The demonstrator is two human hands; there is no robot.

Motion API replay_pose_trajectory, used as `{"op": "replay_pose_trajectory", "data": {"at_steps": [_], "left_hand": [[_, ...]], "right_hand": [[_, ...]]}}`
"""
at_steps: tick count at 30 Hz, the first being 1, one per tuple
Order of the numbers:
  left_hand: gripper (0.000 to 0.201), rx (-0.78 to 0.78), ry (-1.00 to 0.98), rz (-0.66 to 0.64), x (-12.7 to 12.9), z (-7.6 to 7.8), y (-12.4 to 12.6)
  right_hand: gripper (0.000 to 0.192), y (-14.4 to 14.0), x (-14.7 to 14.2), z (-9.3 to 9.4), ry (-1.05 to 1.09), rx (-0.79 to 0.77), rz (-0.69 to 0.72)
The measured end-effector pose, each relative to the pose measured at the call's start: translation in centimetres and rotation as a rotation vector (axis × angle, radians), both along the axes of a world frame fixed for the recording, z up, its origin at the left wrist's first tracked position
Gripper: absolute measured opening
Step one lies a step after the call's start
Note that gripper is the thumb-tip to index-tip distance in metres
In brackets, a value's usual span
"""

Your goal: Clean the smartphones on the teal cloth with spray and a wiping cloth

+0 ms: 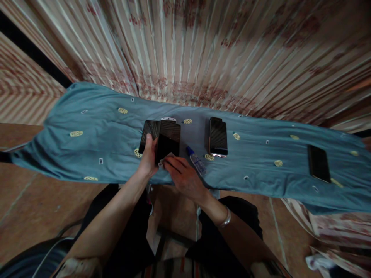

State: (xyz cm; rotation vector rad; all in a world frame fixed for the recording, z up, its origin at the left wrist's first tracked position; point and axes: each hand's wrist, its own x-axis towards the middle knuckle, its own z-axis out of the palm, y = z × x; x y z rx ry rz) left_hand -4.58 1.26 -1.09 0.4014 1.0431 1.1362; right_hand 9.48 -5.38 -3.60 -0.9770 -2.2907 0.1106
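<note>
My left hand (148, 159) is closed around the left edge of a dark smartphone (169, 138), its thumb raised on the near side. My right hand (184, 173) pinches a small pale cloth (166, 157) against the phone's lower end. Behind the held phone lies another black phone (150, 129), partly covered by it. The top of a white phone (168, 119) shows past its upper edge; the rest is hidden. Just right of my right hand lies a clear bottle with a blue cap (197, 161).
Dark phones (218, 137) lie stacked right of the bottle. Another phone (319, 163) lies at the far right of the blue cloth-covered table (255, 166). A pleated, patterned curtain (185, 58) hangs along the back. A dark round object (34, 256) stands at lower left.
</note>
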Motion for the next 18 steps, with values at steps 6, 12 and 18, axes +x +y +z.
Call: {"op": "replay_pose_trajectory", "data": {"at_steps": [6,12,18], "left_hand": [[0.063,0.026,-0.018,0.016,-0.4,-0.3,0.2],[0.063,0.009,-0.012,-0.012,-0.1,0.3,0.3],[0.060,-0.018,0.033,0.048,-0.1,0.6,0.5]], "right_hand": [[0.031,-0.1,0.6,0.0,0.001,0.016,-0.022],[0.031,-0.1,0.9,-0.2,-0.017,-0.017,-0.035],[0.030,0.0,1.3,-0.4,0.021,-0.040,-0.078]]}}
